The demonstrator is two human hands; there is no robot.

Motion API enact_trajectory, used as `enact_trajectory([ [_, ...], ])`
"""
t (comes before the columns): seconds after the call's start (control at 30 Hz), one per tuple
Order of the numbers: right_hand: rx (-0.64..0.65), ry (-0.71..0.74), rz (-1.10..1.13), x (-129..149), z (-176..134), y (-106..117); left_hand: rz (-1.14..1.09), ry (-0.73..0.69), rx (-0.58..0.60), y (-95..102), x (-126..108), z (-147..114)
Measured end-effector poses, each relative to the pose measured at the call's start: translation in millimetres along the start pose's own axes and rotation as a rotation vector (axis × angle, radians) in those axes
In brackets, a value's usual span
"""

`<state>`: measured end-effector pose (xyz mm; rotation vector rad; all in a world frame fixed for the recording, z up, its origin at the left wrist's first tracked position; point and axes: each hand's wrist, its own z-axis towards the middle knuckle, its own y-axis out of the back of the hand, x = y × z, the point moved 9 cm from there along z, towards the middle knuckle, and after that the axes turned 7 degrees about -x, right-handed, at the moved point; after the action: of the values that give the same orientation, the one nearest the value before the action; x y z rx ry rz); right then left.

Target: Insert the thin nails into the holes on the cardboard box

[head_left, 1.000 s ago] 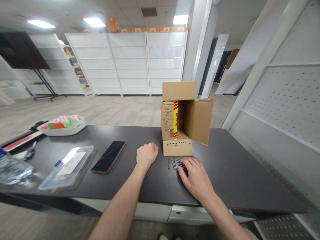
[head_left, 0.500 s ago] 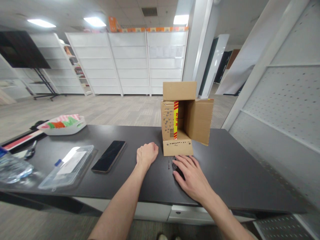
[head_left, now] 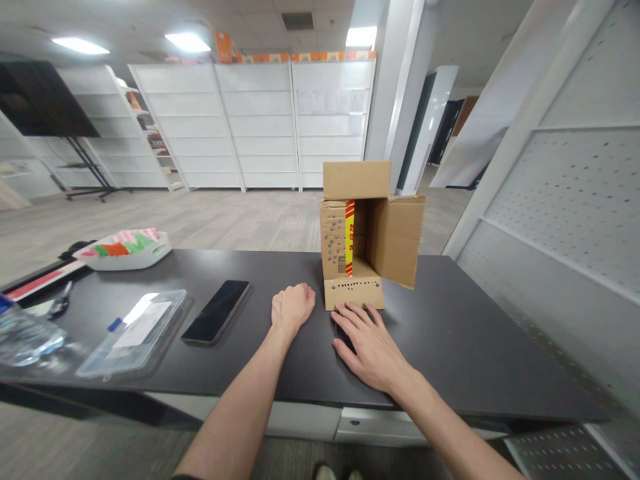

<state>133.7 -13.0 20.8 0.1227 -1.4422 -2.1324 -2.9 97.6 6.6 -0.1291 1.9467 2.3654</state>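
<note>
My left hand (head_left: 294, 306) rests on the dark tabletop as a closed fist; whatever may be inside it is hidden. My right hand (head_left: 367, 343) lies palm down with its fingers spread and stretched forward. Its fingertips reach the lower flap of an open cardboard box (head_left: 333, 261), which stands just beyond. A thin metal rod (head_left: 336, 328) barely shows beside the index finger; anything else under the palm is covered. The box's left flap bears several round grey dots and a yellow-red tape strip. A row of small holes runs along its lower flap.
A black phone (head_left: 216, 312) lies left of my fist. Farther left are a clear plastic case (head_left: 170, 308), a water bottle (head_left: 27, 337), scissors (head_left: 63, 301) and a white basket (head_left: 133, 260) of colourful cloth-like items. A perforated panel (head_left: 575, 200) borders the right.
My right hand has shifted left and slightly forward, covering the thin metal rods that showed by its fingers. My left fist stays in place.
</note>
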Motion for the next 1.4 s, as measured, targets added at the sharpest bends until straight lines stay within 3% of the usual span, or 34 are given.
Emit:
enact_trajectory([
  [1.4,-0.070,0.076,0.007,7.9,5.9,2.8,-0.009,-0.001,0.016,0.5,-1.1,-1.6],
])
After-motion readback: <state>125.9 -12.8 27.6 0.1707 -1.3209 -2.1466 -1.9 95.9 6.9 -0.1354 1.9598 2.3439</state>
